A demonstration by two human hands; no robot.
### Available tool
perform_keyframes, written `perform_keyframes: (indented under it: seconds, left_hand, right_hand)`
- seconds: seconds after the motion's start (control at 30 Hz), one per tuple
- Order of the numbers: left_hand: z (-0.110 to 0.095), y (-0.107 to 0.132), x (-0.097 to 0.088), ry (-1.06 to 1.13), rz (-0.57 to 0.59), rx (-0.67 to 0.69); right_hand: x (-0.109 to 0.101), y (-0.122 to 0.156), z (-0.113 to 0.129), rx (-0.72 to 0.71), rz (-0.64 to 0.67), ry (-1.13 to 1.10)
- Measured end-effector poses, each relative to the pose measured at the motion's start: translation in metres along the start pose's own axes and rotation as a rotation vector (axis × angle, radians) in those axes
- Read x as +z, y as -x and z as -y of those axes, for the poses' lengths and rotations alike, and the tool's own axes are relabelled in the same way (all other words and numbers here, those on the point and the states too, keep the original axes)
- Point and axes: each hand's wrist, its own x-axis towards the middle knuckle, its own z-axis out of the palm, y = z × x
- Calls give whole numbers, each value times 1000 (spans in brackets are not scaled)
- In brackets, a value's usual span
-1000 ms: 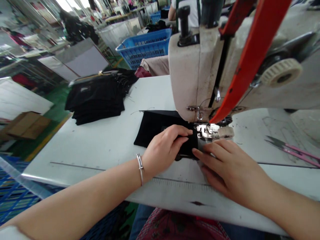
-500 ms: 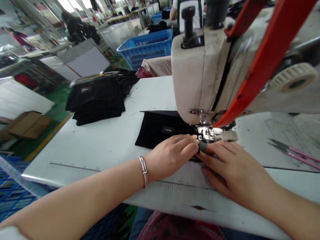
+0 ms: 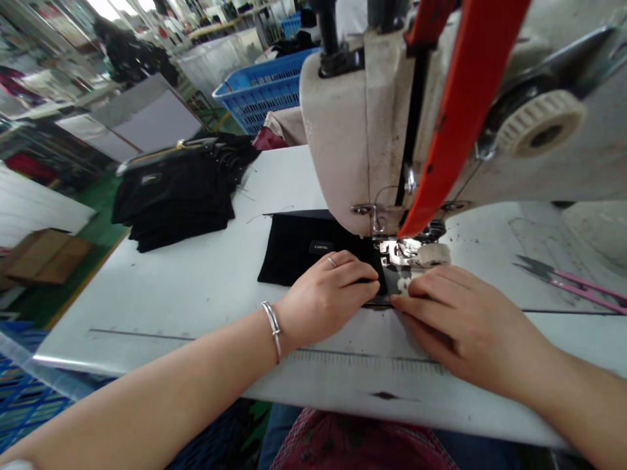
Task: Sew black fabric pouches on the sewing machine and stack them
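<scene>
A black cloth piece [image 3: 287,251] with a small lettered label [image 3: 321,247] lies flat on the sewing machine table, its right edge beside the presser foot [image 3: 392,251]. My left hand [image 3: 328,294], wearing a ring and a bracelet, rests on the cloth with bent fingers closed at its lower right part. Just right of the cloth's corner is my right hand [image 3: 455,316], fingers pressed together and the index fingertip at the edge. Whatever those fingers pinch is hidden. The sewing machine [image 3: 337,143] stands over the cloth's right end.
Similar black pieces form a stack [image 3: 176,196] at the table's left. Pink-handled thread snips [image 3: 573,284] lie on the right. Behind the table is a blue basket [image 3: 267,88]; a cardboard box [image 3: 46,258] sits on the floor. A red strip [image 3: 455,111] crosses the machine head.
The view has shifted, moving the machine left in the picture. My hands have come apart slightly at the cloth's right edge, exposing its corner and the metal plate between them.
</scene>
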Motion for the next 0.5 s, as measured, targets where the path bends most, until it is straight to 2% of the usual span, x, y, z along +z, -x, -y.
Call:
perform_keyframes:
  seconds: [0.1,0.23,0.5]
  left_hand:
    - [-2,-2,0,20,-5,-30]
    - [-4,-3,1,67,-76,-88]
    - [-5,-3,2,75,-123,-96]
  right_hand:
    - [0,1,-2,14,-13,19]
    - [0,-1,-3,11,15,53]
    - [1,-3,-2,27,25,47]
